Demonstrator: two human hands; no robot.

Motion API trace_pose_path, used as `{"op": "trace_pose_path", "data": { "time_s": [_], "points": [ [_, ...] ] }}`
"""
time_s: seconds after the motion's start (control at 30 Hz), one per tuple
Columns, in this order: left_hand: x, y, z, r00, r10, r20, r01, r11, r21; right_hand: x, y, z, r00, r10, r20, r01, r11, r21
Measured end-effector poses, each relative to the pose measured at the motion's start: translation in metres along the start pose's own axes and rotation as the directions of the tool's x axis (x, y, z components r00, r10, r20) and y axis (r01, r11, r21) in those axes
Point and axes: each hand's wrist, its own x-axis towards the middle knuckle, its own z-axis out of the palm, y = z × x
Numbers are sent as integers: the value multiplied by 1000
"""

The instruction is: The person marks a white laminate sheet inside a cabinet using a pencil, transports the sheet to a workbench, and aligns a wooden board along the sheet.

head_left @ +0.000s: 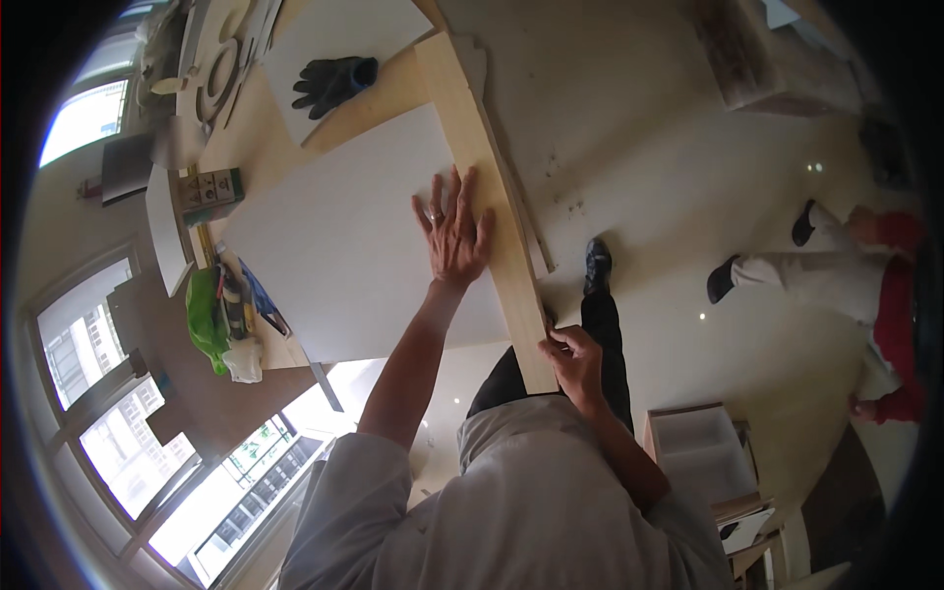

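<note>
A long light-wood plank [517, 275] lies along the right edge of the workbench, over a large white sheet [334, 226]. My left hand [453, 236] rests flat with fingers spread, on the white sheet and against the plank; a ring shows on one finger. At the plank's near end, my right hand [573, 359] is closed at its right edge. Something small and dark shows by those fingertips, too hidden to name. A dark work glove [334, 87] lies on another white sheet [285, 59] farther up the bench.
Left on the bench are a small green-and-brown box [211, 189], a green bag [204, 320] and curved cut pieces [219, 81]. On the floor stand an open box [698, 447] and a large brown box [777, 64]. Another person in red sleeves [895, 334] is at the right.
</note>
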Motion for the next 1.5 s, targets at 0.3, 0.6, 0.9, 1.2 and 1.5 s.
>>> {"op": "trace_pose_path", "data": {
  "time_s": [0.3,0.6,0.9,1.2,1.5],
  "points": [
    [3,-1,-1,1000,5,22,-4,1000,-22,2,-3,0,1000,16,-1,-16,1000,-5],
    [3,0,-3,999,-4,41,5,1000,-29,3,2,0,999,-32,-5,32,997,-66],
    [3,1,-3,999,-10,44,12,999,-36,2,0,0,1000,-23,-8,23,1000,-12],
    [4,2,-3,1000,8,7,-8,1000,-23,1,6,0,999,46,-6,-46,999,28],
    [2,-3,-3,999,20,30,-20,1000,-20,0,-19,-6,966,-244,88,259,878,-403]
  ]
}}
